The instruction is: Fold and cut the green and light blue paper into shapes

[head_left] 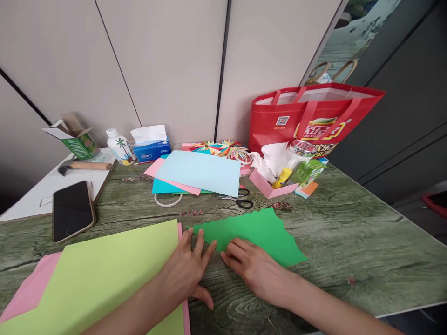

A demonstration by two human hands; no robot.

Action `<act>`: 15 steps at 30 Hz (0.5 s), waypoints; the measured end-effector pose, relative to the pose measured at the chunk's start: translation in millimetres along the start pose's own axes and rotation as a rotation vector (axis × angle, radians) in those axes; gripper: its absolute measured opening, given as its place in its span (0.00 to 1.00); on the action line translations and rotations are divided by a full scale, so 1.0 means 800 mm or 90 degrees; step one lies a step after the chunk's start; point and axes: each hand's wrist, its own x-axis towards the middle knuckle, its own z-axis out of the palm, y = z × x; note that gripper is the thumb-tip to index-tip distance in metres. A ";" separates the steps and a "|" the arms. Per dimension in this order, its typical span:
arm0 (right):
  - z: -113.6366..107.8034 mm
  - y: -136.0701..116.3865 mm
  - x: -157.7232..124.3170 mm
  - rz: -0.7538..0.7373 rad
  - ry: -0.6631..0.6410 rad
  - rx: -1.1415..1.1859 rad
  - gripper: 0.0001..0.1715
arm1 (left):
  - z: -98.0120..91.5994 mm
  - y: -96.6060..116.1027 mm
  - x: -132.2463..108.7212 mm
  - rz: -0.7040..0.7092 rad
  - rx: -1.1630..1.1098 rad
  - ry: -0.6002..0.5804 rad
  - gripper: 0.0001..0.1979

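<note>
A sheet of green paper (258,237) with wavy edges lies on the table in front of me. My left hand (188,263) is open, fingers spread and pointing down, its fingertips at the paper's narrow left end. Part of that hand rests over the right edge of a large yellow-green sheet (115,274), which lies on pink paper (33,288). Curled at the lower edge of the green paper, my right hand (249,265) has its thumb and fingers closed on it. The exact pinch is partly hidden by the fingers.
Behind the green paper are black-handled scissors (244,203) and a stack with a light blue sheet (202,170) on top. A pink box (267,186) holds a yellow glue stick (282,178). A phone (73,210) and hammer (85,165) are left; a red bag (272,132) stands back right.
</note>
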 end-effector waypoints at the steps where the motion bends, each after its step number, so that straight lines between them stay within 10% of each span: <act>1: 0.003 -0.003 -0.005 0.005 0.009 -0.016 0.11 | -0.001 0.000 0.000 -0.001 -0.003 -0.003 0.58; 15: 0.037 -0.041 -0.096 0.176 0.194 -0.019 0.19 | -0.027 -0.001 0.006 -0.040 0.028 -0.072 0.53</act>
